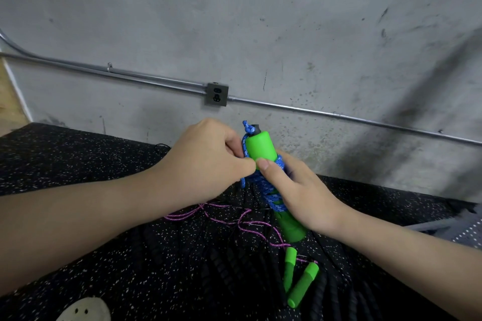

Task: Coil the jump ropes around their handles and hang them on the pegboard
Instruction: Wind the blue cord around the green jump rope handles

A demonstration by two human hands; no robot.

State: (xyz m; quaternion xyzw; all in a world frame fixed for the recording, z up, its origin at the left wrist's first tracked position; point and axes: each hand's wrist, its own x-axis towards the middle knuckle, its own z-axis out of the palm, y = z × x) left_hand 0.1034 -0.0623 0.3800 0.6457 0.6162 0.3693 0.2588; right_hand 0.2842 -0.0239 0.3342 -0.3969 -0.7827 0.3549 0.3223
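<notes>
Two thick green handles (260,147) are held together above the floor, with a blue braided rope (271,195) wound around their middle. My right hand (300,190) grips the bundle from the right, its thumb pressed on the coils. My left hand (206,159) pinches the blue rope at the bundle's left side, near the upper end. Below them on the floor lies a pink rope (221,219) with two slimmer green handles (302,285). No pegboard is in view.
Black speckled rubber flooring (104,242) carries several black ropes (229,268) tangled under the hands. A grey concrete wall (234,21) stands close ahead, with a metal conduit and an outlet box (217,94). A pale shoe toe (83,310) shows at the bottom left.
</notes>
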